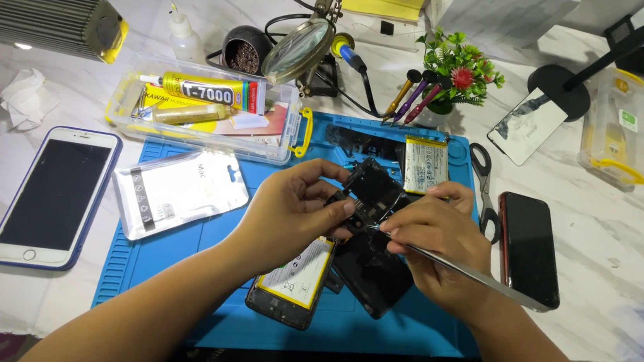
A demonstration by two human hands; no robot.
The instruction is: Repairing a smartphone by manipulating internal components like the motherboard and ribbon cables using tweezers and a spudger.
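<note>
Black phone part (pixel 372 189) pinched in left hand (pixel 292 213), tilted up-right; right hand (pixel 437 241) just beside, gripping metal tweezers (pixel 477 276), tips touching part's lower edge.

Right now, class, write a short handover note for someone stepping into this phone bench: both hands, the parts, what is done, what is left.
Left hand pinches a small black phone part above the blue mat.
Right hand holds metal tweezers, tips at that part.
Opened phone with its yellow-edged battery lies on the mat beside a black panel; a loose battery lies behind.
Done: phone opened.
Left: the part is not yet set down.
</note>
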